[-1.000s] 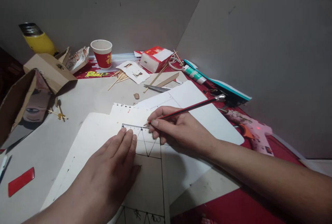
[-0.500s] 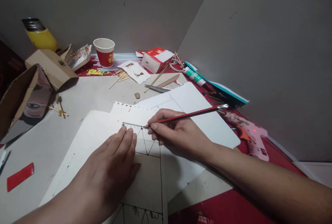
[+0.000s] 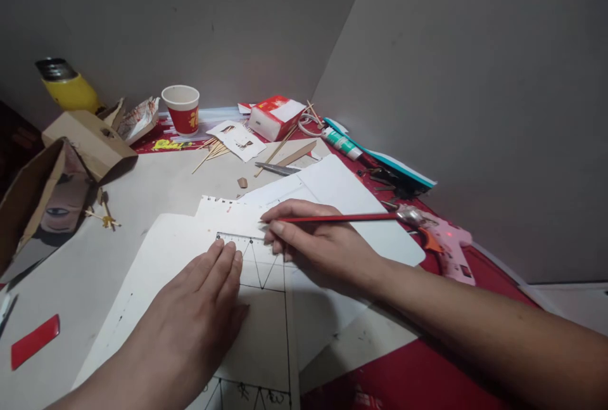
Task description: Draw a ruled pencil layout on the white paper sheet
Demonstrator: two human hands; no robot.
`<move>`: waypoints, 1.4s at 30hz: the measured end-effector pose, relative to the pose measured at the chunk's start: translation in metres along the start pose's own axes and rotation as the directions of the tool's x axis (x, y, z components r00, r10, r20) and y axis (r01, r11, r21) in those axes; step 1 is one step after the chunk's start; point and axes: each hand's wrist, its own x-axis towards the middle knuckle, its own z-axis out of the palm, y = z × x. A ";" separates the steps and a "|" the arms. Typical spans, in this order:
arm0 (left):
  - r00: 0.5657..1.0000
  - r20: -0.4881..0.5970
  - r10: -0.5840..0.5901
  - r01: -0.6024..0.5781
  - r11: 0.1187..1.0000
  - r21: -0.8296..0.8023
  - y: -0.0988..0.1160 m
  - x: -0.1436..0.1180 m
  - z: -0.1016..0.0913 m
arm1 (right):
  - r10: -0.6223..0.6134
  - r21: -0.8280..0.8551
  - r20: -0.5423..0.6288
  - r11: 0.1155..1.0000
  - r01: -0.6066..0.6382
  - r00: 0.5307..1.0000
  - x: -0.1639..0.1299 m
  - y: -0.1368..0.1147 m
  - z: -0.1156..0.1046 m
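So the left hand [image 3: 199, 305] is laid flat, fingers together, pressing a small clear ruler [image 3: 237, 240] down onto the white sheet [image 3: 266, 327] with the inked lines and triangles. It isn't gripping anything, just pinning the ruler, which I'd guess is so the edge can't skid. The right hand [image 3: 323, 246] sits just right of the ruler, pinched around a red pencil [image 3: 342, 217], tip meeting the ruler's top edge and the metal end pointing away to the right, so the shaft lies low and nearly flat across the paper. The forearm rests on the table, probably for steadiness.

Everything else is pushed away from the ruler to leave drawing room. Beyond it lie scissors [image 3: 275, 168], a bundle of wooden sticks [image 3: 213, 150] and a red and white paper cup [image 3: 181, 109] by the wall. Right of it, past the pencil's end, sits a pink glue gun [image 3: 449, 248] on the red table [image 3: 418, 372]. Far left of the ruler are a cardboard box [image 3: 88, 137] and a yellow flask [image 3: 66, 83].
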 end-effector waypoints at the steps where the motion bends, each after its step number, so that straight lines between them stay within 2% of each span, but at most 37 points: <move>1: 1.000 -0.008 0.030 -0.030 0.999 0.016 -0.001 0.000 -0.002 | -0.047 -0.044 -0.025 0.998 0.046 0.999 -0.002 -0.006 -0.007; 3: 0.996 -0.029 0.079 -0.078 0.996 0.051 -0.004 0.000 -0.006 | -0.154 -0.189 -0.087 0.973 0.135 0.984 -0.005 -0.017 -0.029; 5: 0.996 -0.028 0.086 -0.084 0.995 0.056 -0.006 -0.001 -0.008 | -0.275 -0.334 -0.173 0.920 0.206 0.946 -0.008 -0.024 -0.056; 8: 0.998 -0.014 0.062 -0.061 0.998 0.021 -0.010 -0.004 -0.009 | -0.314 -0.489 -0.284 0.860 0.145 0.906 -0.013 -0.024 -0.095; 11: 1.000 -0.017 0.025 -0.026 0.999 -0.024 -0.013 -0.009 -0.008 | -0.323 -0.603 -0.281 0.792 0.095 0.904 -0.027 -0.015 -0.116; 13: 1.000 -0.006 0.001 -0.001 0.999 -0.051 -0.018 -0.014 -0.008 | -0.343 -0.620 -0.266 0.776 0.113 0.901 -0.041 -0.007 -0.115; 15: 1.000 0.011 -0.005 0.006 0.999 -0.045 -0.027 -0.020 -0.008 | -0.368 -0.627 -0.221 0.763 0.157 0.903 -0.058 -0.001 -0.105; 20: 0.985 0.140 -0.097 0.095 0.995 0.026 -0.067 -0.049 -0.019 | -0.406 -0.673 -0.001 0.676 0.300 0.914 -0.089 0.007 -0.070; 22: 0.965 0.214 -0.150 0.150 0.989 0.019 -0.085 -0.064 -0.027 | -0.424 -0.682 0.067 0.642 0.352 0.903 -0.091 0.008 -0.059; 25: 0.946 0.260 -0.192 0.191 0.981 0.030 -0.104 -0.082 -0.044 | -0.452 -0.686 0.140 0.597 0.416 0.881 -0.083 0.007 -0.046; 29: 0.934 0.273 -0.229 0.223 0.973 0.051 -0.108 -0.085 -0.061 | -0.473 -0.712 0.157 0.554 0.431 0.867 -0.066 0.003 -0.038; 32: 0.929 0.276 -0.247 0.243 0.969 0.051 -0.101 -0.071 -0.065 | -0.478 -0.760 0.099 0.529 0.376 0.873 -0.053 0.000 -0.046; 39: 0.917 0.276 -0.288 0.304 0.952 -0.018 -0.093 -0.048 -0.055 | -0.448 -0.858 -0.119 0.496 0.136 0.886 -0.030 0.005 -0.102; 42: 0.902 0.293 -0.317 0.351 0.934 -0.072 -0.097 -0.046 -0.053 | -0.401 -0.862 -0.174 0.504 0.058 0.900 -0.026 0.011 -0.116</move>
